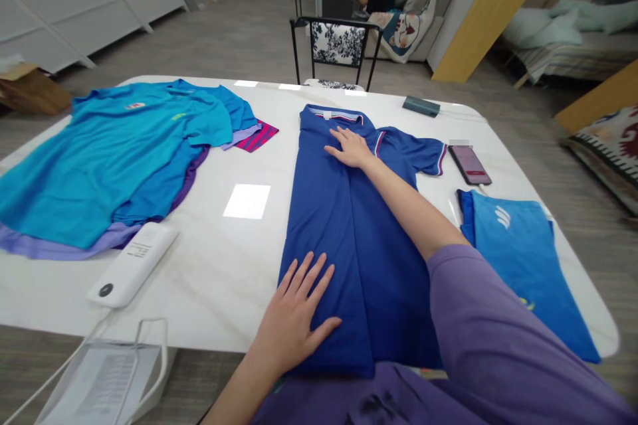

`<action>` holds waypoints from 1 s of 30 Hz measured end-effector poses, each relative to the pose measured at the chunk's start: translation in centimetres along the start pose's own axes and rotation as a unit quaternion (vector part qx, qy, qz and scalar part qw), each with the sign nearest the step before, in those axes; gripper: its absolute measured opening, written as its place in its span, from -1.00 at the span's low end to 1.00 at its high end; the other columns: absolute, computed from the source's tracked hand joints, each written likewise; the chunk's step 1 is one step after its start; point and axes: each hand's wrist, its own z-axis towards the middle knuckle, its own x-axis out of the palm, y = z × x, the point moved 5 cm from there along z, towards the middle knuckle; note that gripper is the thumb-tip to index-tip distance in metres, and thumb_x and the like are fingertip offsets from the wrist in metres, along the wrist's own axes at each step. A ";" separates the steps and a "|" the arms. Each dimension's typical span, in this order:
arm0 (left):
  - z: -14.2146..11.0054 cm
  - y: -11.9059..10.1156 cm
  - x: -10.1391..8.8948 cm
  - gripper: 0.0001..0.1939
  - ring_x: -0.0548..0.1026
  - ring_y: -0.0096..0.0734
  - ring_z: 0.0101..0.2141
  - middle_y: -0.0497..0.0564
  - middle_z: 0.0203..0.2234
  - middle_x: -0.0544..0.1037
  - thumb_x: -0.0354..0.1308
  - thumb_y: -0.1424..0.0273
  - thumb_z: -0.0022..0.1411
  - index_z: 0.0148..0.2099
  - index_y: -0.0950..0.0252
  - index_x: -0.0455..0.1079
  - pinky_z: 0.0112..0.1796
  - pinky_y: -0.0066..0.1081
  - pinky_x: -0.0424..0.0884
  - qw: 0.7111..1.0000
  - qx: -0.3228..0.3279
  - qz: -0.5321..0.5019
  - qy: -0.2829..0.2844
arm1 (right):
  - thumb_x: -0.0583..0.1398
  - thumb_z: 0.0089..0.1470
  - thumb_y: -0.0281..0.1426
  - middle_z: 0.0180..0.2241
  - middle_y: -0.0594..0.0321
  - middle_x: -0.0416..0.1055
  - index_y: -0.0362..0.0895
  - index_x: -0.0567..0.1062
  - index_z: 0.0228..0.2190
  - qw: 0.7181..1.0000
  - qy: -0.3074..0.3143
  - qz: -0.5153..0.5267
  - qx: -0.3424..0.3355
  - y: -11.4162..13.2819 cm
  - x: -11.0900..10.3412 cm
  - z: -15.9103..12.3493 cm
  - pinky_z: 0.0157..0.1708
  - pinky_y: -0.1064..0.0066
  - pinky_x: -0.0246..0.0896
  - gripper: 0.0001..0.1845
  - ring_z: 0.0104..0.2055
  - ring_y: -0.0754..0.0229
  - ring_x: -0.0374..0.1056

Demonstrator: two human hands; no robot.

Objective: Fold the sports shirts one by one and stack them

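Note:
A dark blue shirt point(393, 265) lies on the white table in front of me, its collar at the far end. Its left side is folded inward in a long strip, while one short sleeve with red and white trim sticks out to the right. My left hand point(296, 319) rests flat on the folded strip near the hem, fingers spread. Further up, my right hand point(351, 147) lies on the cloth just below the collar, with its fingers apart. Neither hand grips anything.
Several spread shirts, a turquoise shirt point(134, 153) on top, are piled at the left. A white device point(132, 265) with a cable sits nearby. On the right are a folded light blue shirt point(523, 259), a phone point(469, 165) and a dark box point(421, 106). Beyond stands a chair point(336, 46); a person sits behind.

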 end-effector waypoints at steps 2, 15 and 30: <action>-0.9 0.3 0.3 -0.01 0.05 0.12 0.65 0.10 0.69 0.03 0.25 -0.04 0.53 0.75 0.19 -0.04 0.61 0.09 0.05 1.000 -0.001 0.006 0.016 | 0.08 0.44 0.28 0.68 0.18 -0.07 0.05 0.21 0.63 1.000 0.023 -0.012 0.007 0.5 1.9 0.8 0.68 -0.30 -0.32 -0.02 0.73 -0.28 -0.20; -0.5 1.3 -0.8 -0.14 0.23 0.19 0.57 0.29 0.59 0.27 0.29 0.08 0.53 0.69 0.24 0.15 0.54 0.15 0.09 0.999 0.004 -0.033 -0.013 | -0.02 0.60 0.04 0.49 -0.18 0.25 -0.15 0.39 0.44 0.979 -0.141 -0.063 0.136 -10.2 -6.7 -2.9 0.55 -0.33 0.01 -0.30 0.56 -0.32 0.13; 7.4 -21.6 5.0 -0.34 0.50 -0.10 0.01 0.10 0.04 0.54 0.46 0.03 0.41 0.39 0.17 0.41 0.02 -0.15 0.34 0.963 0.236 -0.081 0.096 | 0.19 0.52 0.02 0.40 -0.46 0.22 -0.43 0.38 0.34 0.945 -0.070 -0.175 0.267 -24.0 -10.3 -13.5 0.48 -0.50 -0.17 -0.21 0.53 -0.46 0.03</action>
